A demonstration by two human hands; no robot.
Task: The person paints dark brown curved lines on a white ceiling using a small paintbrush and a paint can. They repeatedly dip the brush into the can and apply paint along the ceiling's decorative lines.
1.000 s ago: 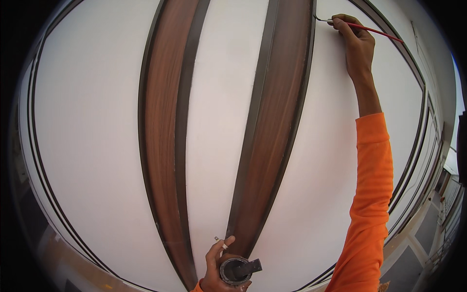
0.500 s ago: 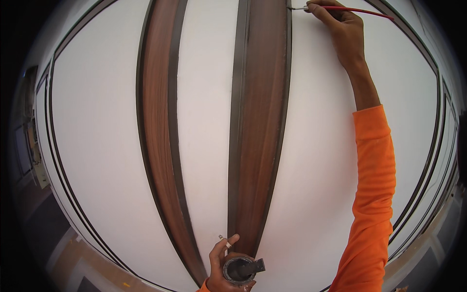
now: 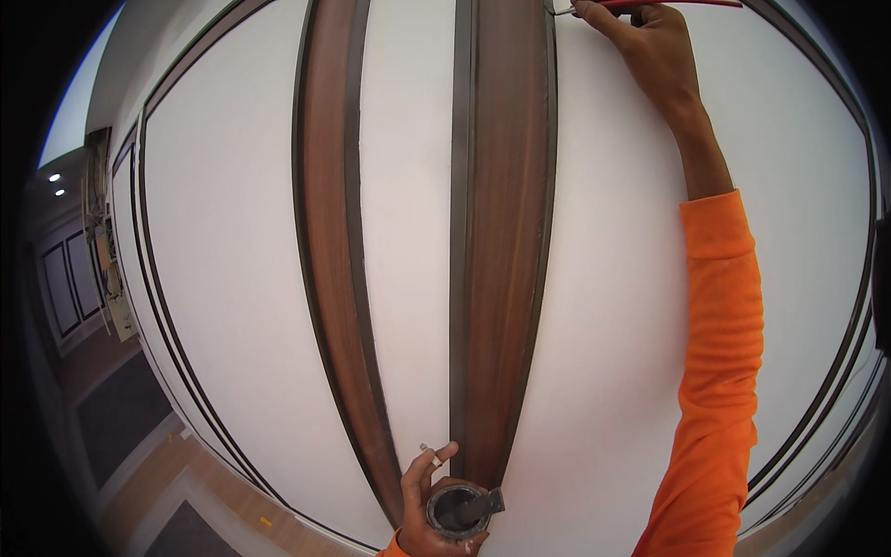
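High on the white wall, my right hand (image 3: 655,54) pinches a thin paintbrush (image 3: 564,10) with a red handle, partly cut off by the top edge. Its bristle end meets the dark edging (image 3: 553,111) along the right side of a brown wood-grain strip (image 3: 509,232). Low in the view, my left hand (image 3: 418,509) is wrapped round a small round pot (image 3: 449,513) with a dark inside. A flat dark piece (image 3: 489,504) sticks out over the pot's rim. Between the fingers of that hand sits a short white stick, like a cigarette (image 3: 429,453).
A second wood-grain strip (image 3: 329,186) with dark edging runs down the wall to the left. White wall panels (image 3: 223,232) framed by dark lines spread to both sides. Down at the left lies a floor (image 3: 237,501) with dark and tan areas.
The view has turned, so the wall strips sit farther right and more of the room shows at left. My right hand and brush are slightly higher in the picture, at the same edging.
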